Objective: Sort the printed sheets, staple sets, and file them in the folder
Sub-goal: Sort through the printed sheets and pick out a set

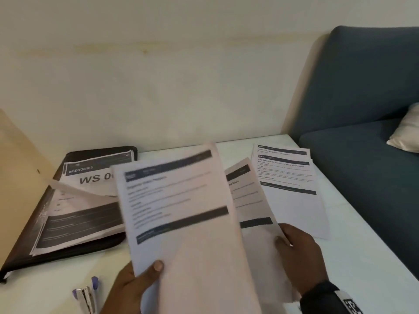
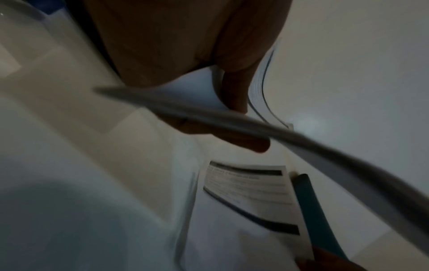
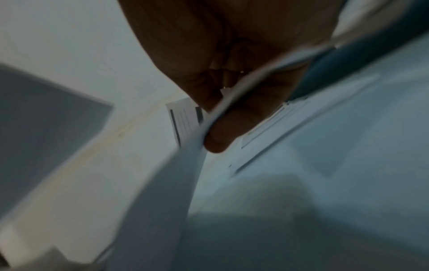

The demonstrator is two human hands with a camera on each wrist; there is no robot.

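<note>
My left hand (image 1: 145,277) pinches the lower left corner of a printed sheet (image 1: 181,211) held up over the white table (image 1: 362,257); its thumb (image 2: 234,91) lies on the paper. My right hand (image 1: 297,252) grips a second printed sheet (image 1: 249,200) just behind and right of the first, thumb (image 3: 223,135) against its edge. An open black folder (image 1: 74,250) lies at the left with printed sheets (image 1: 95,175) on it. Two more printed sheets (image 1: 292,177) lie flat at the table's far right. A stapler (image 1: 87,295) lies near the front edge, left of my left hand.
A blue sofa (image 1: 362,109) with a pale cushion (image 1: 408,130) stands right of the table. A cream wall (image 1: 158,75) backs the table. A tan panel (image 1: 15,166) rises at the far left beside the folder.
</note>
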